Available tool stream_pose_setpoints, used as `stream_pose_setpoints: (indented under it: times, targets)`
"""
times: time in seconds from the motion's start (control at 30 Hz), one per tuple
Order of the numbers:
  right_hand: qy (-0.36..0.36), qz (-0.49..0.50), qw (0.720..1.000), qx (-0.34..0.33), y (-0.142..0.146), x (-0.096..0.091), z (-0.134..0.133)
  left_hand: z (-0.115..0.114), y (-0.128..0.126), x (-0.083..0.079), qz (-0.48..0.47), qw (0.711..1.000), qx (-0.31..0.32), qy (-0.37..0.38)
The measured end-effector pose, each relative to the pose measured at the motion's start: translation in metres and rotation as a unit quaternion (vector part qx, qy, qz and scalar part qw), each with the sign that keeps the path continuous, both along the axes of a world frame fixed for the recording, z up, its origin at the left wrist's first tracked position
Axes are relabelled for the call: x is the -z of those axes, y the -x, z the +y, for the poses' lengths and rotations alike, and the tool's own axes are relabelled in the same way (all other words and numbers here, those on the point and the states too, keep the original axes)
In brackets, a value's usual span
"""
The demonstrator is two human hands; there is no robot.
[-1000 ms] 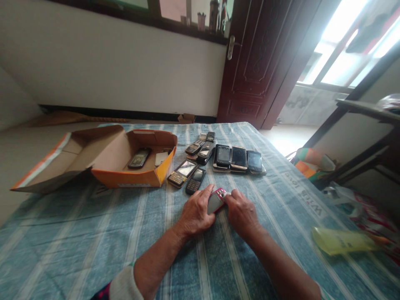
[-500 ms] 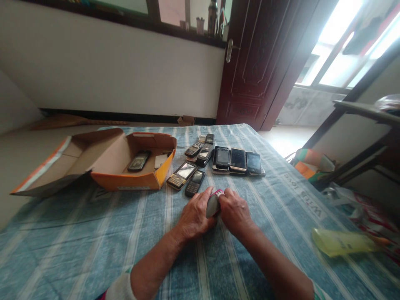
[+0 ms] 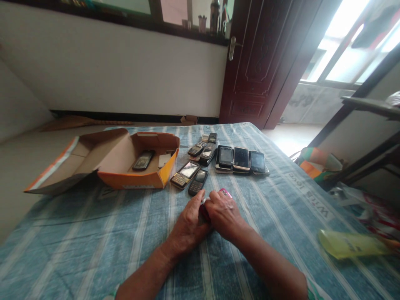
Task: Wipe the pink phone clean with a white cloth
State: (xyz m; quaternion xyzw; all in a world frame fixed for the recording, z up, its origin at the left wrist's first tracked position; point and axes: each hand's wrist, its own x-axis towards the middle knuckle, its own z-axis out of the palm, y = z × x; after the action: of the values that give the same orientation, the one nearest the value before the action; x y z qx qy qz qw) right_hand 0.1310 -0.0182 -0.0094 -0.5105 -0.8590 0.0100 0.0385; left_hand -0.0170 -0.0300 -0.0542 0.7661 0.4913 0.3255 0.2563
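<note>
My left hand [image 3: 189,223] is curled around a small mobile phone, mostly hidden by my fingers; a dark reddish part [image 3: 204,213] shows between my hands. Over it lies my right hand [image 3: 223,214], its fingers bent and pressed against the phone. A bright pink edge [image 3: 225,193] sticks out beyond my right knuckles; whether it is a separate piece I cannot tell. Just past my fingertips lie a black keypad phone [image 3: 198,182] and a larger phone with gold-coloured keys [image 3: 185,175].
An orange cardboard box [image 3: 134,181] stands open at left, holding a dark phone [image 3: 143,160] and a white piece [image 3: 164,160]. Farther back are piled keypad phones [image 3: 208,153] and a row of touchscreen phones [image 3: 241,159]. A yellow translucent object [image 3: 350,245] lies at right on the striped cloth [image 3: 103,246].
My right hand has shifted left over the phone, hiding the grey face that showed before. The pink edge now shows on the right hand's far side. The view has moved slightly.
</note>
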Motion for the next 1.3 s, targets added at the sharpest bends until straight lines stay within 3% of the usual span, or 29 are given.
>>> stream_pose_setpoints:
  times: [0.27,0.6,0.8,1.07,1.3]
  targets:
    - [-0.017,-0.007,0.992,0.123,-0.023,0.005,0.010,0.001,-0.002,0.004,0.029,0.999,-0.004,-0.030]
    - [-0.031,0.056,0.981,0.184,-0.037,0.012,0.017,0.000,-0.004,0.007,0.087,0.972,0.024,-0.216]
    - [-0.037,0.125,0.967,0.220,-0.054,0.014,0.027,-0.002,-0.004,0.000,0.130,0.957,0.056,-0.252]
    - [-0.109,0.196,0.959,0.171,-0.059,0.009,0.024,-0.001,-0.004,-0.003,0.104,0.956,0.045,-0.272]
    - [-0.153,0.213,0.962,0.073,-0.029,0.009,0.005,0.005,-0.002,0.008,0.084,0.953,0.007,-0.291]
